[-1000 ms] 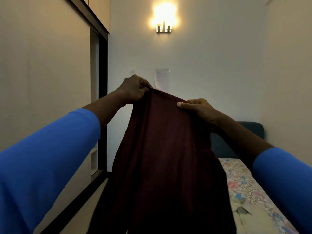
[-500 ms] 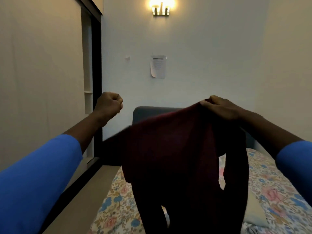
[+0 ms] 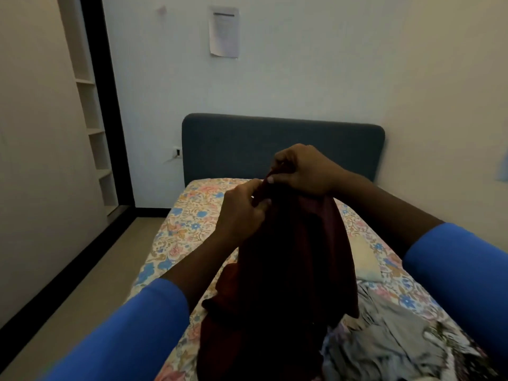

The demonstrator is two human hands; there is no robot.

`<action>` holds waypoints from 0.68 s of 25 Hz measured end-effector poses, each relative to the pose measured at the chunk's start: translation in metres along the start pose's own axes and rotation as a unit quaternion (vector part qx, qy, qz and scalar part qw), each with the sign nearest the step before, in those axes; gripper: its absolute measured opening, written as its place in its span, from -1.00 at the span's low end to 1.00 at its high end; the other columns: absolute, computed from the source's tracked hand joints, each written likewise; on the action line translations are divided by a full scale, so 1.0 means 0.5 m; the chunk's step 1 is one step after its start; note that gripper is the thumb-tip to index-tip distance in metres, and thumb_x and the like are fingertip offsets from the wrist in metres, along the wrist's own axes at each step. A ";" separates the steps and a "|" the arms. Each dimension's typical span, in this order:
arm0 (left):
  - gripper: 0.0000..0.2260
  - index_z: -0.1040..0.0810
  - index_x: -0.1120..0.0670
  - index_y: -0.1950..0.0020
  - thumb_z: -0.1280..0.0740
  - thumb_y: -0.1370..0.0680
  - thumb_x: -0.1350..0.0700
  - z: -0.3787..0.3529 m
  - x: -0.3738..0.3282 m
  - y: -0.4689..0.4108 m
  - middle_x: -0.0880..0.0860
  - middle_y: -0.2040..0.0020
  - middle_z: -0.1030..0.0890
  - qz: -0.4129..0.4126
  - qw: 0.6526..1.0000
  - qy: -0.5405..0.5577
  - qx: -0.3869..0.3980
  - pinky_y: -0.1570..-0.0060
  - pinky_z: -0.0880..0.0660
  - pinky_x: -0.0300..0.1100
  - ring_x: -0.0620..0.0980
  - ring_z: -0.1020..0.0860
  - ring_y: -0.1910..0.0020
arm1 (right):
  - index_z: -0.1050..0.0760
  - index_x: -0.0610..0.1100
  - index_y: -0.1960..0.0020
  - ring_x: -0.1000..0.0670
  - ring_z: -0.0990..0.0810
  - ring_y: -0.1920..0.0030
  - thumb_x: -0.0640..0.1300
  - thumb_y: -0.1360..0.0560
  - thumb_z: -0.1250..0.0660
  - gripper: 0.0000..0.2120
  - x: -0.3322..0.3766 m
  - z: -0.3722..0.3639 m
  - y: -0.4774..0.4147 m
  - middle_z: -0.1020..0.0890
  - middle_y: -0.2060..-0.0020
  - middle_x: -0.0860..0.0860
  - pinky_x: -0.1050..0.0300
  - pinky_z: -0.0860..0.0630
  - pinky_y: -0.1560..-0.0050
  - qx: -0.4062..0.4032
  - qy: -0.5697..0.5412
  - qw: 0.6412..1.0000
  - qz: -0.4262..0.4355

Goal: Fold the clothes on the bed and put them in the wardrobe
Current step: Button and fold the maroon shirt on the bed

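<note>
Head view: both hands are pinching the top edge of a maroon garment point(image 3: 288, 270), left hand point(image 3: 242, 213) just beside right hand point(image 3: 302, 171), the cloth hanging over the floral bed point(image 3: 187, 229) beside a grey clothes pile point(image 3: 398, 342).

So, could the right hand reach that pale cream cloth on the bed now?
Probably yes, once freed: the right hand pinches the dark maroon garment, but the pale cream cloth lies uncovered on the floral bedsheet nearby.
</note>
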State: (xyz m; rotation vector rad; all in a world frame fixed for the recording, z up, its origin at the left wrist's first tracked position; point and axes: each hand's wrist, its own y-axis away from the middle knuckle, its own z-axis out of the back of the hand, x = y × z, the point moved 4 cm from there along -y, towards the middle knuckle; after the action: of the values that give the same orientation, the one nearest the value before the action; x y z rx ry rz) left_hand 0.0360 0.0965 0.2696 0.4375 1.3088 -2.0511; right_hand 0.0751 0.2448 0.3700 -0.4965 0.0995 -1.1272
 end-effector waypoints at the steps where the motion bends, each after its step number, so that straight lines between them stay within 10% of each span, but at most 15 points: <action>1: -0.78 -0.63 0.07 -0.18 -0.42 -0.55 0.20 0.009 0.000 -0.001 0.01 -0.01 -0.65 -0.041 0.996 -0.070 -0.022 0.07 -0.53 -0.17 -0.03 -0.61 0.05 | -0.65 -0.03 0.03 0.04 -0.65 0.10 0.00 -0.55 -0.47 -0.90 -0.004 0.002 0.005 -0.69 0.13 0.07 -0.04 -0.60 0.02 -0.013 0.037 0.999 0.002; 9: -0.85 -0.62 0.02 -0.02 -0.43 -0.55 0.26 0.210 0.132 -0.011 0.00 0.04 -0.63 0.058 0.978 -0.202 -0.017 0.02 -0.56 -0.07 0.05 -0.61 0.02 | -0.45 -0.01 -0.07 -0.14 -0.52 0.16 0.07 -0.57 -0.38 -0.81 -0.068 0.005 0.047 -0.59 0.14 0.00 0.00 -0.42 0.21 -0.066 0.256 0.963 -0.062; 15: -0.84 -0.57 0.07 -0.13 -0.34 -0.65 0.01 0.311 0.066 -0.021 0.08 0.05 -0.58 -0.162 0.888 -0.430 0.021 0.28 -0.60 0.02 0.11 -0.58 0.28 | -0.60 -0.11 -0.04 -0.22 -0.63 0.13 0.03 -0.62 -0.29 -0.77 -0.096 0.019 0.067 -0.63 0.15 -0.12 0.01 -0.52 0.15 -0.096 0.346 0.915 -0.183; 17: -0.82 -0.66 0.08 -0.17 -0.34 -0.65 0.05 0.331 0.066 -0.030 0.08 0.01 -0.64 -0.124 0.917 -0.377 0.043 0.09 -0.59 0.03 0.11 -0.62 0.14 | -0.60 -0.18 -0.03 -0.25 -0.62 0.02 -0.01 -0.60 -0.29 -0.75 -0.110 0.025 0.084 -0.62 0.07 -0.16 0.01 -0.46 0.10 -0.098 0.338 0.896 -0.272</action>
State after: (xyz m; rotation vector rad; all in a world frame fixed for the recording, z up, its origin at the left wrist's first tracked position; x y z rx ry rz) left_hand 0.0127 -0.0587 0.3338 -0.4850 0.8189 -2.1495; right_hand 0.0901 0.3115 0.3536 -0.2903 0.7259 -1.8218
